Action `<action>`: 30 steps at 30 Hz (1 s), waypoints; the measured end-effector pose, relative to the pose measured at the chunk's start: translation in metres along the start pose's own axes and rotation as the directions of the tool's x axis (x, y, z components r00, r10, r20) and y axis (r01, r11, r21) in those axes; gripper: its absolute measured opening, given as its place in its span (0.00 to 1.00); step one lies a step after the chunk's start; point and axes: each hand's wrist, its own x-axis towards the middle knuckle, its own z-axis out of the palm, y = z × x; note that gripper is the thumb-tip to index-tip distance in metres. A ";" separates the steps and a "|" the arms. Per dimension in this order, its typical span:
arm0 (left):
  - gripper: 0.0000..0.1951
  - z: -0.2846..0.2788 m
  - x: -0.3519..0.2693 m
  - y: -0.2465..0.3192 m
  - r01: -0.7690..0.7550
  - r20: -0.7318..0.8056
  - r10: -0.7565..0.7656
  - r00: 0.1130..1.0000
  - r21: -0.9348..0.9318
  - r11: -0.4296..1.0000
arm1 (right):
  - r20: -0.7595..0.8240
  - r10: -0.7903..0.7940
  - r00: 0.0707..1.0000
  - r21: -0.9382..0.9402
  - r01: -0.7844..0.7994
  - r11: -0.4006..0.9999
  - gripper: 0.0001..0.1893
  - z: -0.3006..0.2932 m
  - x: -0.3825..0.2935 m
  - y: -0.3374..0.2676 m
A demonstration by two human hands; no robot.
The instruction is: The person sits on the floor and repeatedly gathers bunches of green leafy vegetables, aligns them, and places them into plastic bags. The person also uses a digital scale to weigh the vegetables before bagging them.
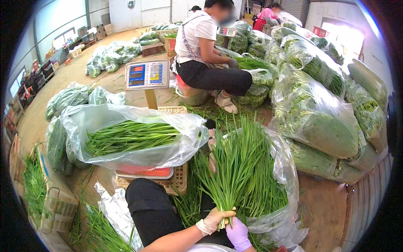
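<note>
My left hand [216,221], in a cream glove, is closed round the lower stems of a bunch of garlic chives [231,170]. The leaves fan out upward, away from me. My right hand [238,235], in a purple glove, is at the stem ends just below, its thumb against them; part of its grip is hidden. Behind the bunch, more garlic chives [263,186] lie in an open clear plastic bag [288,176]. To the left, another open plastic bag [126,160] holds chives [135,135] lying sideways on a digital scale [146,75].
A yellow plastic crate [181,179] supports the scale. Filled vegetable bags [321,116] are piled on the right. A co-worker [201,41] sits ahead on a bucket [192,94], handling greens. At left are a crate of chives [59,208] and bagged greens [70,97].
</note>
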 end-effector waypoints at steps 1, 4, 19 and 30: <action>0.15 0.002 0.000 0.001 -0.007 -0.014 0.006 1.000 -0.054 0.999 | -0.002 -0.032 0.999 0.023 0.032 0.999 0.13 -0.003 -0.001 -0.001; 0.15 0.004 0.000 0.004 -0.024 -0.001 0.024 1.000 -0.047 0.999 | -0.149 -0.118 0.982 0.161 0.142 0.977 0.13 -0.008 -0.007 0.001; 0.17 -0.002 -0.001 0.040 -0.193 -0.058 0.194 0.979 0.035 0.981 | -0.497 0.470 0.729 0.725 0.051 0.687 0.07 -0.093 -0.024 0.182; 0.20 0.009 -0.007 -0.009 0.112 0.129 -0.109 0.986 -0.015 0.994 | 0.213 0.490 0.845 0.825 0.113 -0.553 0.13 -0.068 -0.001 0.106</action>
